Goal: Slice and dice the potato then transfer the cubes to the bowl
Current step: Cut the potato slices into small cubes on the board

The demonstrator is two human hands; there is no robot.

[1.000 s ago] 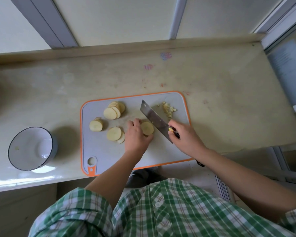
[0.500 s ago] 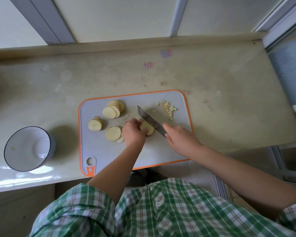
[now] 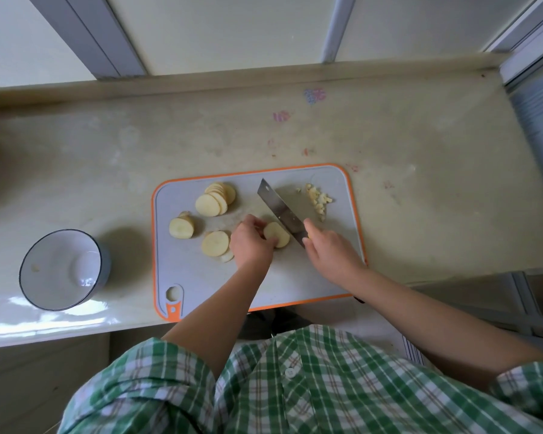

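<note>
Left hand (image 3: 253,242) pins a pale round potato slice (image 3: 276,234) mid grey orange-rimmed cutting board (image 3: 201,277), right hand (image 3: 329,249) grips the broad steel cleaver (image 3: 281,211) at its right edge; fingertips should curl back, cuts evenly spaced

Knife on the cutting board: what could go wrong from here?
1. The left hand holds the potato slice right beside the knife in the right hand; a slip could cut that hand.
2. The near edge of the cutting board seems to overhang the counter; pressing down there might tip it.
</note>
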